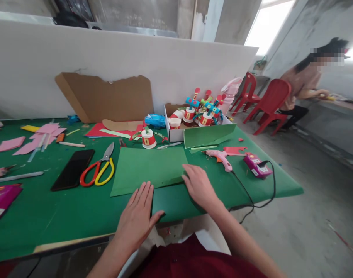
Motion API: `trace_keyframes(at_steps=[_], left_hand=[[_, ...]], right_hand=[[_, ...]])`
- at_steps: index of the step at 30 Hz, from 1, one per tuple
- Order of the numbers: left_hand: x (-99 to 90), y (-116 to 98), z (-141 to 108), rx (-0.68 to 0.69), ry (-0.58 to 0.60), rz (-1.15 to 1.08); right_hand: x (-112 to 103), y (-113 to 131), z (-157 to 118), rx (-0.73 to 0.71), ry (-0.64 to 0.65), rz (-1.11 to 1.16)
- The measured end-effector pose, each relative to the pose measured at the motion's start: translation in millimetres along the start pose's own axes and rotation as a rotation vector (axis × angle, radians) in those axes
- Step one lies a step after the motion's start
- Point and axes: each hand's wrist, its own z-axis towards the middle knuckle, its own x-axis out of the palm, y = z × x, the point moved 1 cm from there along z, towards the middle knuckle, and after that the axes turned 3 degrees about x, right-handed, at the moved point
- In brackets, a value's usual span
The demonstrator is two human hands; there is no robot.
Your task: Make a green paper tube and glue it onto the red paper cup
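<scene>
Seemingly steadying it, the left hand [138,214] lies flat at the near edge of the rectangular green paper sheet [150,164] on the green tabletop [72,216]. The right hand [199,185] touches its near-right corner; whether that grip pinches, I cannot tell.

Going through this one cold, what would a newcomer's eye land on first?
Probably the colourful red-and-white cup figures crowded in the white cardboard box at the back of the green tabletop. Next, the flat green paper sheet in front of the person, the left hand and right hand at its near side. Left of it lie red-and-yellow-handled metal scissors.
</scene>
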Motion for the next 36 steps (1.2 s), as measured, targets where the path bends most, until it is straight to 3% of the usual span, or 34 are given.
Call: trace_keyframes(at_steps=[3, 9, 31, 33, 36], left_hand=[[-0.5, 0, 0, -0.004, 0.018, -0.008], [-2.4, -1, 1, -0.023, 0.016, -0.027], [-16.0, -15, 22, -0.036, 0.161, 0.022], [-17.7, -16, 24, -0.032, 0.169, 0.035], [-20.7, -17, 26, -0.023, 0.193, 0.043]], right_hand=[[-5, -18, 11, 0.115, 0.035, 0.089], [0, -33, 9, 0.102, 0.064, 0.248], [6, -39, 15, 0.14, 0.128, 0.054], [2, -38, 14, 0.173, 0.11, 0.022], [-5, -24, 7, 0.222, -0.055, -0.047]])
